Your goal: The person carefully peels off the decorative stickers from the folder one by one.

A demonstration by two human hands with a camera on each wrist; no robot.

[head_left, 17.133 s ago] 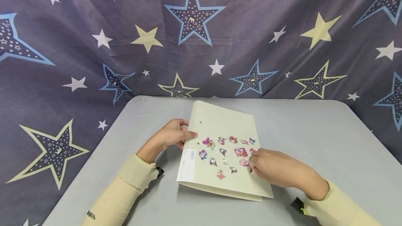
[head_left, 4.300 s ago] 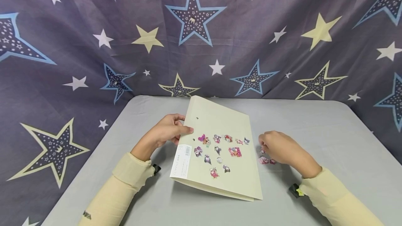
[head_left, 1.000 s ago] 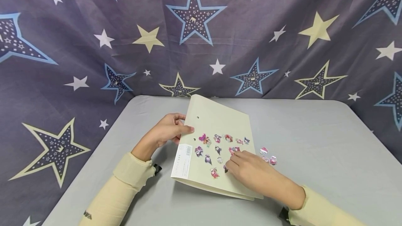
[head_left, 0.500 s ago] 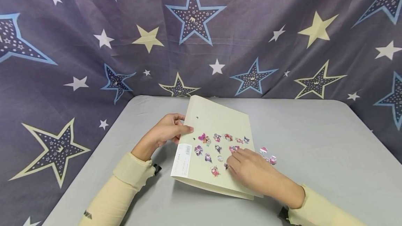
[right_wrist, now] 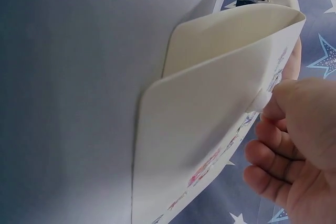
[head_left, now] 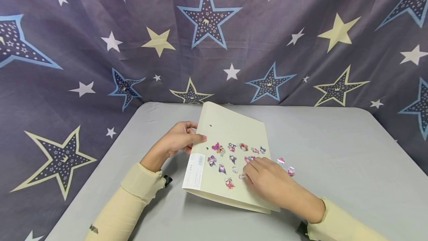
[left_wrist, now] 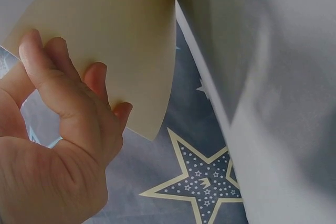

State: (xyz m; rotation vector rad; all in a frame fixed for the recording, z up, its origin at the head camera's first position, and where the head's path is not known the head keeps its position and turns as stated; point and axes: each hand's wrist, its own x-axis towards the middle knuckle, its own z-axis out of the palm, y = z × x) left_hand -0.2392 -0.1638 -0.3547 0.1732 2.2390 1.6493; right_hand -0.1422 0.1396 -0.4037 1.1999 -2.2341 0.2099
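Note:
A cream file folder (head_left: 230,122) stands tilted on the table, its lower edge gaping a little. My left hand (head_left: 177,138) grips its spine, thumb on the front cover; in the left wrist view the fingers (left_wrist: 63,77) lie against the back. Several small, colourful cartoon stickers (head_left: 222,168) are scattered over the cover. Low on the right half, my right hand (head_left: 271,177) pinches one sticker (right_wrist: 260,100) between thumb and forefinger, its whitish part standing up off the cover. Part of a pink sticker (head_left: 249,158) is hidden behind the knuckles.
Several loose stickers (head_left: 291,171) lie on the grey table (head_left: 334,140), just right of the folder. A white label with a barcode (head_left: 194,172) is on the spine side of the cover. Behind the table hangs a dark star-patterned cloth (head_left: 287,10).
Stickers once on the folder's right side now lie on the table. My right hand has come back from the table to the cover, and the pinched sticker has lifted, showing its whitish side.

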